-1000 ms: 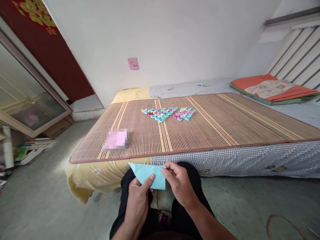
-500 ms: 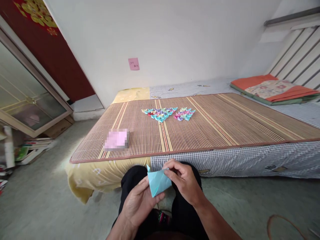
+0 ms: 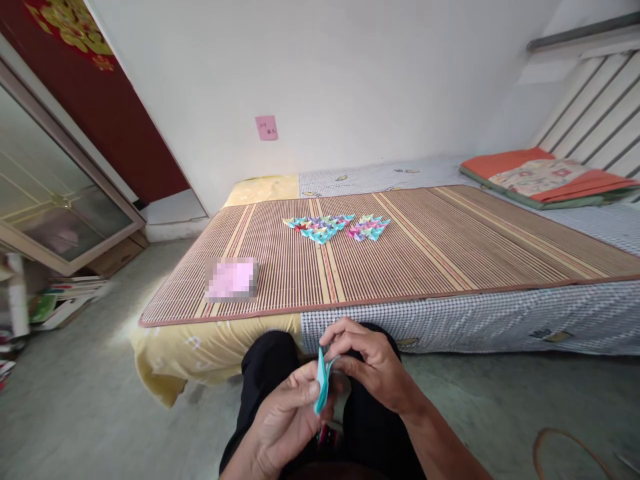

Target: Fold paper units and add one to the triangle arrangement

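A folded piece of turquoise paper is held between both hands above my lap, turned nearly edge-on so its layers show. My left hand pinches it from the left, thumb pressed on its near face. The fingers of my right hand are curled at its upper right edge and grip a layer there. Some right fingertips are hidden behind the paper. On the mat beyond lie two clusters of small folded paper pieces in several colours, a larger left cluster and a smaller right cluster.
A striped woven mat covers the bed in front of me. A blurred pink stack rests at its left. Folded orange and green bedding lies at the far right. A pink note is on the wall. Papers lie at left.
The turquoise paper has turned from showing its broad face to nearly edge-on, and its layers have parted slightly. Both hands have come closer together around it.
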A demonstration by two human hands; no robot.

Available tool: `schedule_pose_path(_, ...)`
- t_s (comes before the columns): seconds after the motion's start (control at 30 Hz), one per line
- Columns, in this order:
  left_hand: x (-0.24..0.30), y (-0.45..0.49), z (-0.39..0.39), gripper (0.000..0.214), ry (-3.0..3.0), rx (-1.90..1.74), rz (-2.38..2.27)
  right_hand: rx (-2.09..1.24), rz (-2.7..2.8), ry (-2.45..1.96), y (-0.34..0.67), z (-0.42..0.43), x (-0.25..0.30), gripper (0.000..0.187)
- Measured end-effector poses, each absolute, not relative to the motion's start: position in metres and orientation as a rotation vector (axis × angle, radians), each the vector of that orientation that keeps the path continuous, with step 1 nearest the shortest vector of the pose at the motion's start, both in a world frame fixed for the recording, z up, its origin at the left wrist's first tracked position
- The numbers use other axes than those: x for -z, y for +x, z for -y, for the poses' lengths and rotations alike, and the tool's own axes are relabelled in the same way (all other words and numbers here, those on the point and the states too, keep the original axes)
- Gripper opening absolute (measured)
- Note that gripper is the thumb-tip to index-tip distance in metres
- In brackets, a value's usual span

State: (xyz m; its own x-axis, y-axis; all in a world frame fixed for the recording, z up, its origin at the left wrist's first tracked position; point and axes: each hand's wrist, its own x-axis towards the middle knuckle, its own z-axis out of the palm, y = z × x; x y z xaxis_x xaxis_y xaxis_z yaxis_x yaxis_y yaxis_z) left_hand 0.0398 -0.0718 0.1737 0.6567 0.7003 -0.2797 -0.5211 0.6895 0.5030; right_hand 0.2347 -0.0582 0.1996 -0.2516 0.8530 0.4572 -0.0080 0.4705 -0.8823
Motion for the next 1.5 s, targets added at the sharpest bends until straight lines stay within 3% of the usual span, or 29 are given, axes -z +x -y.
schedule_pose_path(0.07, -0.178, 0.042, 0.071, 0.032, 0.494, -0.845, -0.585, -0.987, 1.553, -0.825, 0.234, 0.056, -0.197, 0.017)
schedule_pose_path(0.17, -0.183, 0.041, 0.07, 0.034, 0.714, -1.105, -0.812, -1.068, 1.382, -0.991, 0.234, 0.054, -0.189, 0.034)
schedule_pose_path(0.33, -0.186, 0.037, 0.074, 0.036, 1.063, -1.318, -1.122, -1.352, 1.368, -0.896, 0.225, 0.058, -0.186, 0.04)
schedule_pose_path(0.5, -0.185, 0.039, 0.075, 0.075, 1.062, -1.367, -1.083, -1.266, 1.378, -0.987, 0.208, 0.062, -0.192, 0.035)
schedule_pose_path(0.67, -0.186, 0.038, 0.067, 0.037, 0.903, -1.172, -0.962, -1.236, 1.438, -1.019, 0.209, 0.062, -0.196, 0.033)
schedule_pose_path(0.73, -0.188, 0.038, 0.066, 0.032, 0.854, -1.074, -0.914, -1.249, 1.463, -1.011, 0.212, 0.062, -0.197, 0.032)
schedule_pose_path(1.27, -0.187, 0.041, 0.067, 0.037, 1.094, -0.989, -1.056, -1.155, 1.454, -1.05, 0.214, 0.058, -0.197, 0.025)
schedule_pose_path(1.5, -0.181, 0.044, 0.067, 0.037, 1.117, -0.94, -1.012, -1.163, 1.357, -1.071, 0.214, 0.057, -0.194, 0.032)
